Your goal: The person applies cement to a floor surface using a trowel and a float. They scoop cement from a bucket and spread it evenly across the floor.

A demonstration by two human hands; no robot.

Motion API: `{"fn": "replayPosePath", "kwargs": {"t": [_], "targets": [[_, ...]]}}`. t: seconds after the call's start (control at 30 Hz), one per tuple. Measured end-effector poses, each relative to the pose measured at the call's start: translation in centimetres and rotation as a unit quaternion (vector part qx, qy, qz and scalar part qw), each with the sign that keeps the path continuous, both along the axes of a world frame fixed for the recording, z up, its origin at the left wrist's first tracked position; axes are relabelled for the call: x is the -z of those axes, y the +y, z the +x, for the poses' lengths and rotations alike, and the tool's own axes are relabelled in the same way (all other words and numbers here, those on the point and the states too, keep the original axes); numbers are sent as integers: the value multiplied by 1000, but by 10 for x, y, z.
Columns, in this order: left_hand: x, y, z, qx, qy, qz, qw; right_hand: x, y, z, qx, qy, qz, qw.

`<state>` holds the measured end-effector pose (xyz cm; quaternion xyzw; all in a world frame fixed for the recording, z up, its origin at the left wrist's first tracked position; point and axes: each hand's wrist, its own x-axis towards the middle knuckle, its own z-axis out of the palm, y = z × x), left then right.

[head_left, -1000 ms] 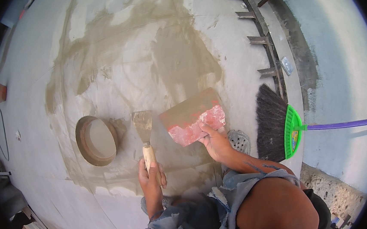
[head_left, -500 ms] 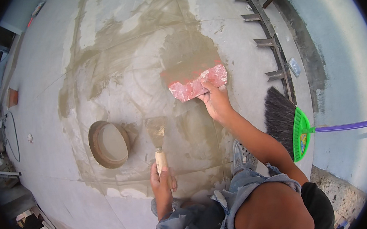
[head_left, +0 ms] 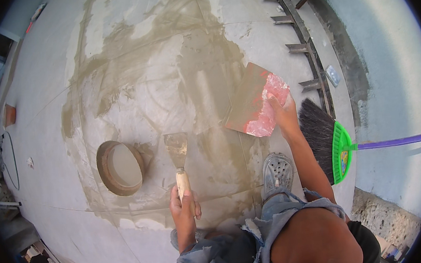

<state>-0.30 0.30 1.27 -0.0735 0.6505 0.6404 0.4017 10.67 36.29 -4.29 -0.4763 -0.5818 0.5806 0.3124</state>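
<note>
My left hand (head_left: 183,209) is closed round the wooden handle of a putty knife (head_left: 177,151), its smeared metal blade pointing away from me over the floor. In my right hand (head_left: 285,113) is a wide rubber grout float (head_left: 251,100), red and white along its gripped edge and coated grey-brown on the rest. The float is turned at a slant above the tiled floor (head_left: 158,91), right of a wet grey-brown grout smear (head_left: 211,82). Left of the putty knife stands a round container (head_left: 120,168) with pale grey grout inside.
A broom (head_left: 338,151) with black bristles, a green head and a purple handle lies at the right. Beyond it runs a dark metal rail with short brackets (head_left: 297,48). My shoe (head_left: 277,171) is near the right forearm. A cable (head_left: 13,159) lies far left.
My right hand has drawn the float right and toward me, turning it to a slant. More of the wet smear now shows, with a streak through it. The left hand has barely moved.
</note>
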Motion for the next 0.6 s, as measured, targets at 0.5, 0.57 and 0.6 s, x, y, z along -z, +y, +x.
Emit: {"fn": "replayPosePath", "kwargs": {"t": [0.5, 0.57, 0.6], "targets": [[-3, -4, -2, 16, -3, -21, 1000, 8, 150, -123, -65, -271, 236, 931], [-4, -2, -3, 21, -7, -17, 1000, 3, 172, -113, -44, -273, 241, 930], [-5, -3, -5, 23, -3, -15, 1000, 5, 179, -115, -58, -275, 241, 929]]}}
